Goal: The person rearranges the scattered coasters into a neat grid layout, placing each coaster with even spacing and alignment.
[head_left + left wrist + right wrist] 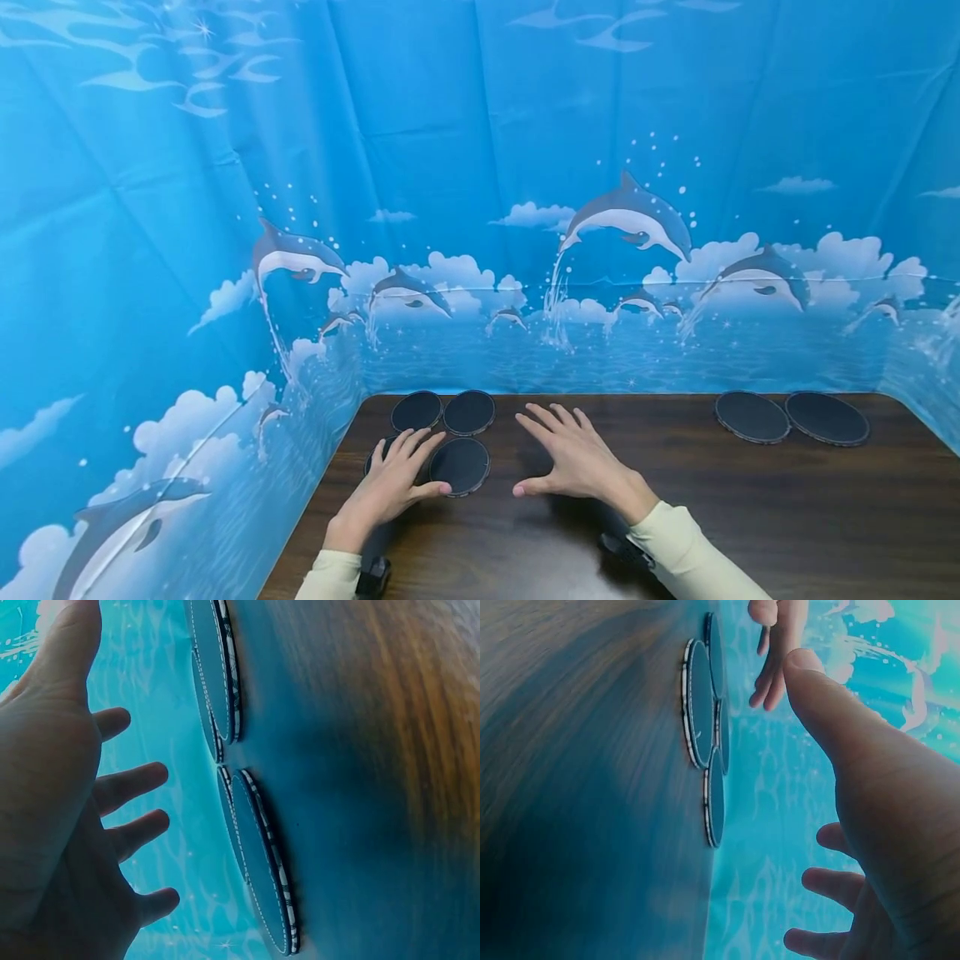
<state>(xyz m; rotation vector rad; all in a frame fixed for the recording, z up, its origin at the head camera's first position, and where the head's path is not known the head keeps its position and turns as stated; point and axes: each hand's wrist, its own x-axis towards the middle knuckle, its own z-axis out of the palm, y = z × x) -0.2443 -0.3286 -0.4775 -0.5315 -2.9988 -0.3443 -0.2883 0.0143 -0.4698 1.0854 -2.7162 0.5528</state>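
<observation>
Discs (461,467), flat, round and near-black, with pale stitching inside a black-and-white patterned edge, lie in a cluster of four towards the far left of my dark brown wood-grain counter (787,533), two behind and two in front, edge to edge or nearly so. Of what material they are I cannot tell. My left hand (393,482) hangs over the near row with its fingers spread and nothing in its grasp, and it hides much of the near left disc; the left wrist view shows its fingers apart from the discs. My right hand (577,458) is just to the right of the cluster, equally empty, fingers spread above the bare wood. I take it that my hands are held apart like this so as to frame the group without disturbing it, and that the discs sit so tightly to make a tidy block. Well to the right, a matching pair of discs (752,417) lies side by side along the back edge, perhaps to keep them separate from the four, before a blue dolphin-printed curtain (480,167)
</observation>
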